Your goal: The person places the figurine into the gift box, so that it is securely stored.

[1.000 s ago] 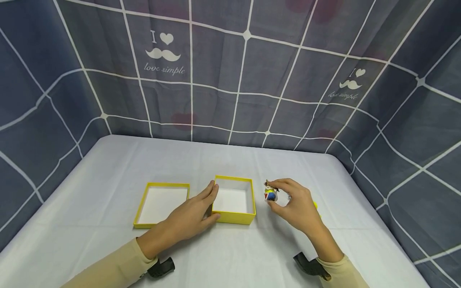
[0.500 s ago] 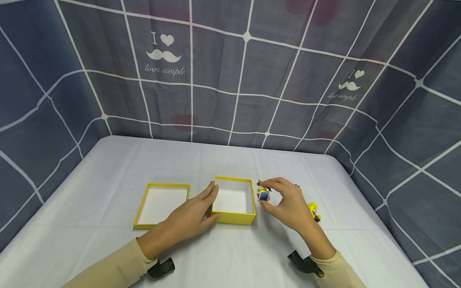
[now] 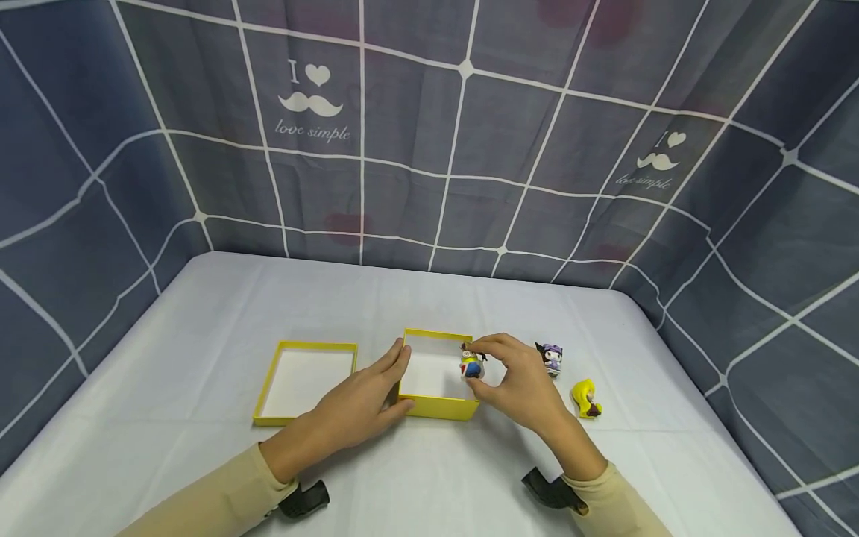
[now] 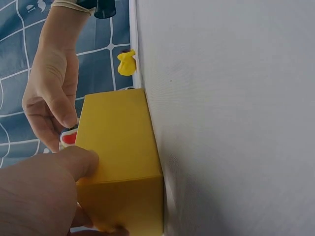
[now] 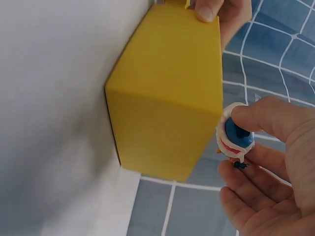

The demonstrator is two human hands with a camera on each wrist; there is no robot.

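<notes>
In the head view, my left hand (image 3: 362,388) rests against the left side of an open yellow box (image 3: 439,409), white inside. Its fingers lie fairly straight along that wall, while the thumb (image 4: 81,160) touches the front wall in the left wrist view. Between thumb and fingertips, my right hand (image 3: 520,380) pinches a small minion figurine (image 3: 472,365) in blue, white and red. The figurine is above the box's right rim, upright. Seen from the right wrist, the figurine's blue and white base (image 5: 236,132) faces the camera, close beside the box edge.
Left of the box lies its shallow yellow-rimmed lid (image 3: 305,380), white inside up. On the white-covered table (image 3: 429,485), a purple-and-black figurine (image 3: 552,359) and a yellow figurine (image 3: 586,399) stand right of my right hand. A grey checked curtain (image 3: 403,97) encloses the table.
My right hand has carried the minion figurine leftward from beside the box to its right rim. The purple-and-black and yellow figurines have come into fuller view. My left hand stays against the box.
</notes>
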